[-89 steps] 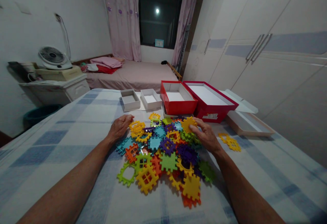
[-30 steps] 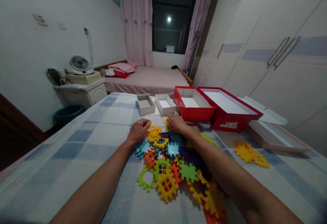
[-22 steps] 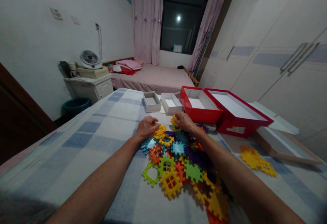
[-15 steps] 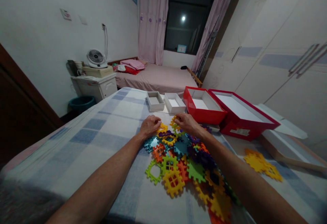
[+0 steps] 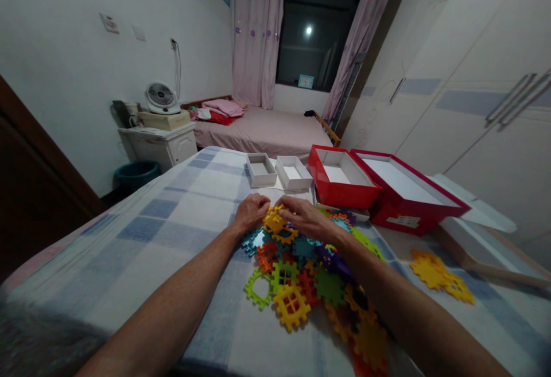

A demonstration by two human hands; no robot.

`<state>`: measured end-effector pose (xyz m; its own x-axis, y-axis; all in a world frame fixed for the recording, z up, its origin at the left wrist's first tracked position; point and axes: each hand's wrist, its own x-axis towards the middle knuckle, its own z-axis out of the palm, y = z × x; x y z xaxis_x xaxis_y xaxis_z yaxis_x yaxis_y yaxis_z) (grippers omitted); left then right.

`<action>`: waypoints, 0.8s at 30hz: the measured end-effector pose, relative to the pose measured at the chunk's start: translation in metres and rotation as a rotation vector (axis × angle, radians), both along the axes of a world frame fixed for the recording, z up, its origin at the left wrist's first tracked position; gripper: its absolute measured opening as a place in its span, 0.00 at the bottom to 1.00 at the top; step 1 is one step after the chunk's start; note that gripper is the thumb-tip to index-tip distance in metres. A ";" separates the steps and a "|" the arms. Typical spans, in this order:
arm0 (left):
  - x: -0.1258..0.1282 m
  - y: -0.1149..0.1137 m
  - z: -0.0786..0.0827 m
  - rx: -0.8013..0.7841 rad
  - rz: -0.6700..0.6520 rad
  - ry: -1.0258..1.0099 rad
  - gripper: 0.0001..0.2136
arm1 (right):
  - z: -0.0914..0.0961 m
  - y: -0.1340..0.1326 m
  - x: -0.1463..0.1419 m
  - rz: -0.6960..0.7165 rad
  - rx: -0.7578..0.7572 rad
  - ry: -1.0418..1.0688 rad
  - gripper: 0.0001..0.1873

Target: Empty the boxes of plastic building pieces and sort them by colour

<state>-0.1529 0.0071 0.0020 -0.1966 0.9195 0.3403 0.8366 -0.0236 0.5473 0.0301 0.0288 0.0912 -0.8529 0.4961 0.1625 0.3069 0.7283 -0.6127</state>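
Observation:
At the far end of a heap of colourful plastic interlocking tiles, my left hand [image 5: 252, 212] pinches the left edge of a yellow tile [image 5: 274, 220]. My right hand [image 5: 303, 216] is beside it, its fingers closed at the right side of the yellow pieces; how many pieces lie between the two hands is hard to make out. Below them spreads the heap, with a yellow window tile [image 5: 291, 306], a green window tile [image 5: 284, 275], a green ring-shaped tile [image 5: 258, 290] and a blue tile [image 5: 303, 248]. My right forearm covers part of the heap.
Behind the heap stand a grey-lined small box [image 5: 262, 178], a white small box [image 5: 294, 179], a red box [image 5: 346, 193] and a larger dark red box [image 5: 398, 216]. Several yellow tiles [image 5: 430, 271] lie apart at the right, near a shallow open box [image 5: 473, 256]. A checked cloth [image 5: 172, 230] covers the surface.
My right hand has moved left with a yellow tile, up against the yellow piece in my left hand. The left hand has stayed nearly in place.

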 end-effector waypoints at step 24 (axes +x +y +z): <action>0.003 0.001 0.000 0.052 0.028 -0.132 0.13 | -0.030 0.052 -0.038 -0.368 0.115 -0.408 0.12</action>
